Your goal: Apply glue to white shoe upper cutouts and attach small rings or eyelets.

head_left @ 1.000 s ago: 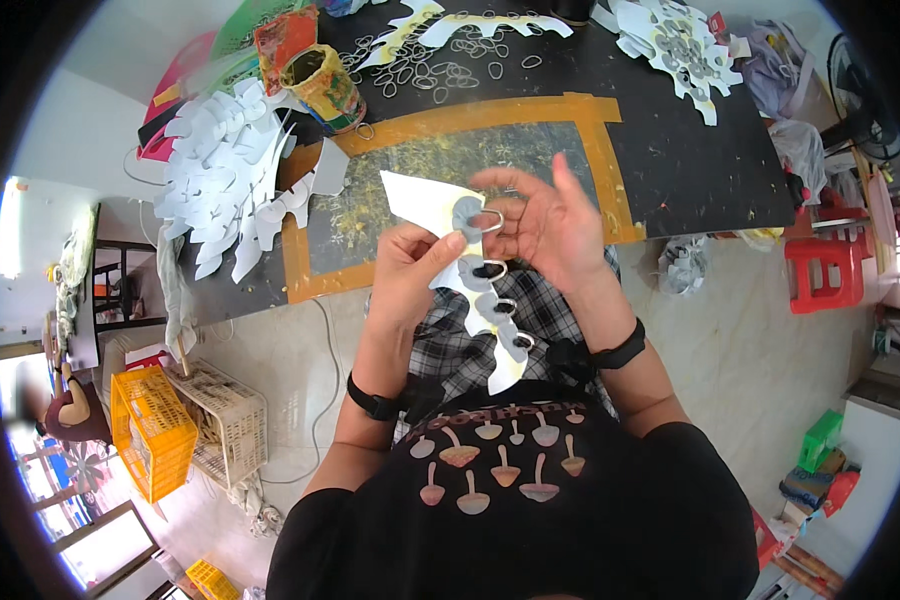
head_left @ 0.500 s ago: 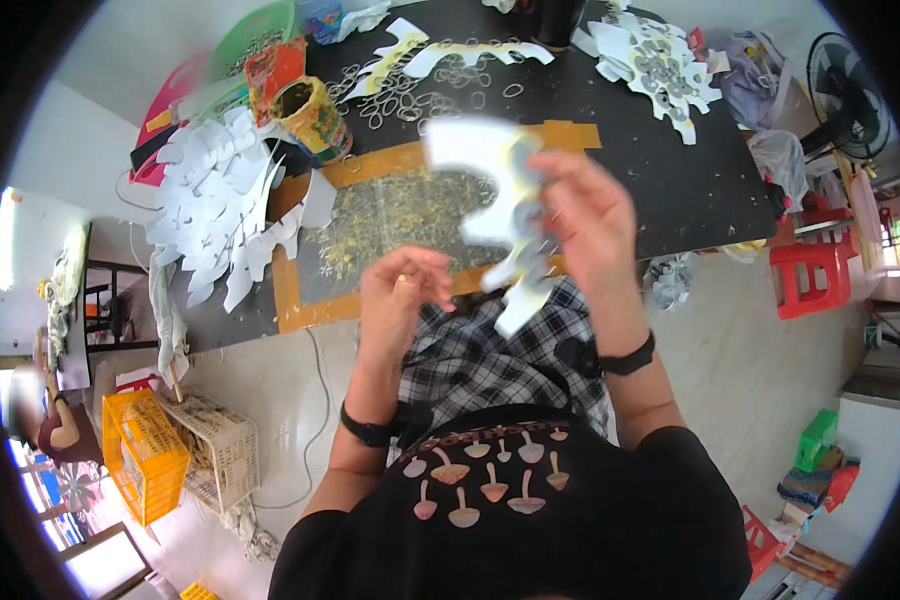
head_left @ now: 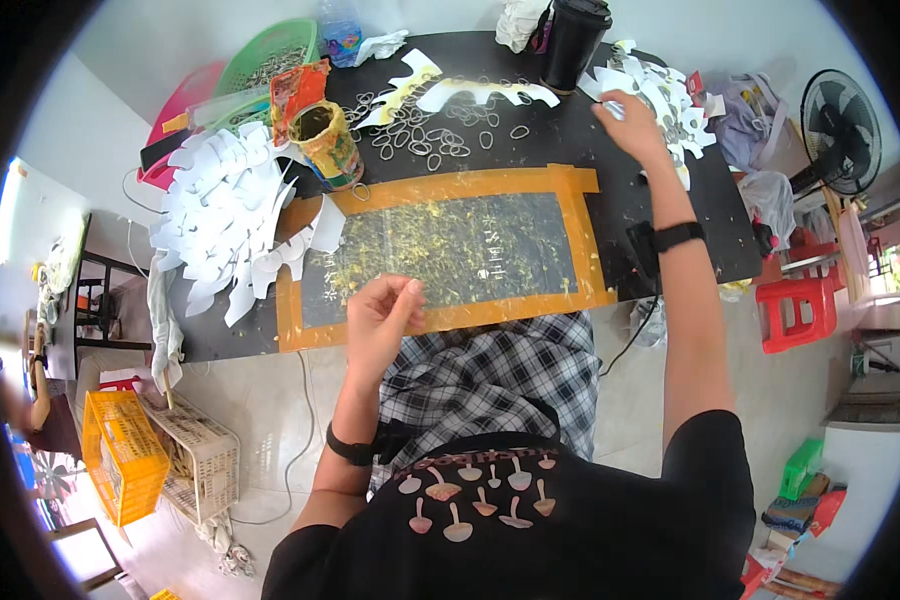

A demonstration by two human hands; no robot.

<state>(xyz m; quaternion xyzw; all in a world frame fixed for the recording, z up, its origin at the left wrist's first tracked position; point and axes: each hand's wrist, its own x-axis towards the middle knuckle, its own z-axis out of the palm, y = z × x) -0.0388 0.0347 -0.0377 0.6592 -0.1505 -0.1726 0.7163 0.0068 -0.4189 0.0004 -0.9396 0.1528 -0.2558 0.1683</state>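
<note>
My right hand (head_left: 632,128) reaches to the far right of the black table, over a pile of white cut-out pieces (head_left: 692,125) set with grey rings. Its thumb and fingers pinch the edge of a white piece there; the hand hides most of that piece. My left hand (head_left: 382,315) is closed in a loose curl, with no object visible in it. It hovers over the near edge of a clear sheet (head_left: 450,250) framed in brown tape and smeared with yellow flecks. Loose oval rings (head_left: 435,135) lie beyond the sheet, beside two white strips (head_left: 490,93) with yellowish edges.
A large stack of white cut-outs (head_left: 215,215) covers the table's left side. Near it stand a smeared yellow can (head_left: 330,150) and a green basket (head_left: 270,60) of rings. A black cup (head_left: 575,45) is at the back, a fan (head_left: 840,130) at right, and a red stool (head_left: 798,310) below.
My right hand has carried a white ringed cut-out from above the taped sheet to the pile at the far right. My left hand's fingers have curled in, and the view has shifted slightly.
</note>
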